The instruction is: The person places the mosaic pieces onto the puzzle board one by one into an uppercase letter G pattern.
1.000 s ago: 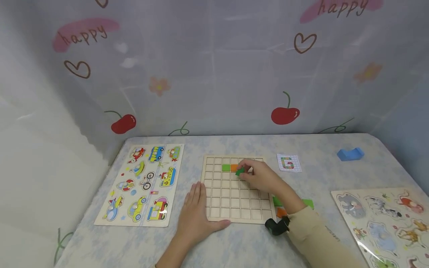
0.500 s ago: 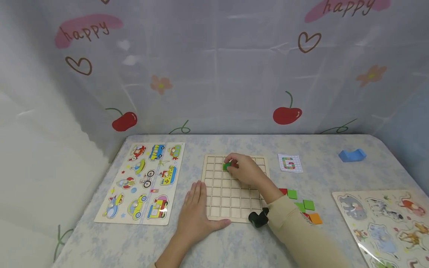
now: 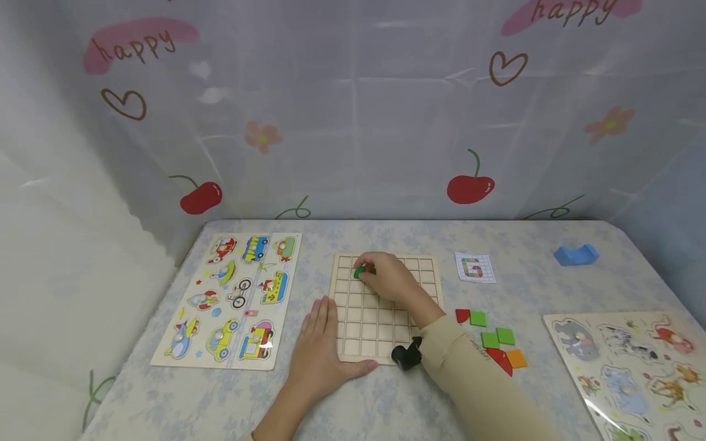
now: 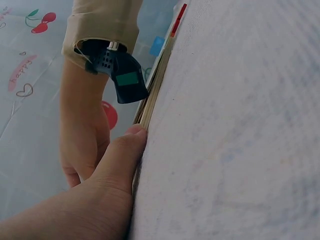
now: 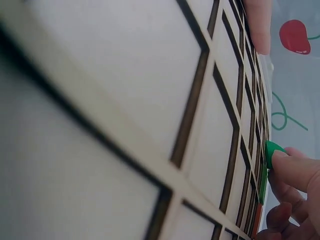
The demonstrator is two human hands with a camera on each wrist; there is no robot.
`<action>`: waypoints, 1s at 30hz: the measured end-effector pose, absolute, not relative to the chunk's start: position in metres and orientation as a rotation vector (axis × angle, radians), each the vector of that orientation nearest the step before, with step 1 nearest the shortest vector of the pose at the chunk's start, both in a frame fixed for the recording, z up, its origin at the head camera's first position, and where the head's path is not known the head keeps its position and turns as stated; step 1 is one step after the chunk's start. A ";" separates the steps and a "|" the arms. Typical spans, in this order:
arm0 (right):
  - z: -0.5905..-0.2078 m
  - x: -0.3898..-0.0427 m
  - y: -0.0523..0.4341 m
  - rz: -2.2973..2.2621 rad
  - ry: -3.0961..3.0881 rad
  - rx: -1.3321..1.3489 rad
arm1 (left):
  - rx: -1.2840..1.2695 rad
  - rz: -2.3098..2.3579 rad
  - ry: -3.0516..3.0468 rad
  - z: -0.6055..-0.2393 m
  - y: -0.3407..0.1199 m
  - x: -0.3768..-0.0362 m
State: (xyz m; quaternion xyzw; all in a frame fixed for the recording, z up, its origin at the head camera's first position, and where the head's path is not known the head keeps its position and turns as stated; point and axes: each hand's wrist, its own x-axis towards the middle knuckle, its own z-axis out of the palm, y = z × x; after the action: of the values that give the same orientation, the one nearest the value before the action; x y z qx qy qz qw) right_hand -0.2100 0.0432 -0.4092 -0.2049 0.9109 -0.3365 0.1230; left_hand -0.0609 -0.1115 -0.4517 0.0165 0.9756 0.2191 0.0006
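While L hand (image 3: 318,350) steadies grid board (image 3: 380,331), R fingers (image 3: 368,269) pinch green piece (image 3: 359,272).

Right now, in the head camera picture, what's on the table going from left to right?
Vehicle picture puzzle board → wooden grid board → small card with a letter G → blue curved block → animal picture puzzle board.
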 end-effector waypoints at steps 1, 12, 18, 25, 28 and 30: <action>-0.410 -0.210 0.042 -0.980 2.662 -0.594 | 0.050 0.684 3.064 -0.452 -0.112 -0.061; -0.415 -0.211 0.036 -0.868 2.751 -0.688 | 0.050 0.687 3.078 -0.455 -0.114 -0.059; -0.412 -0.211 0.038 -0.816 2.784 -0.650 | 0.069 0.710 3.073 -0.454 -0.113 -0.061; -0.416 -0.210 0.040 -0.801 2.774 -0.670 | 0.056 0.715 3.066 -0.454 -0.112 -0.060; -0.415 -0.209 0.043 -0.805 2.784 -0.694 | 0.059 0.714 3.071 -0.453 -0.111 -0.060; -0.412 -0.207 0.046 -0.829 2.779 -0.695 | 0.062 0.714 3.077 -0.454 -0.111 -0.060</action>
State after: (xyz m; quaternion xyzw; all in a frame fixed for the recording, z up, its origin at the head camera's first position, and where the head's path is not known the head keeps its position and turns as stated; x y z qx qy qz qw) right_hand -0.2075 0.0465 -0.4116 -0.2323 0.9290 -0.2771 0.0795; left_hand -0.0604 -0.1112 -0.4538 0.0196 0.9739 0.2259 -0.0091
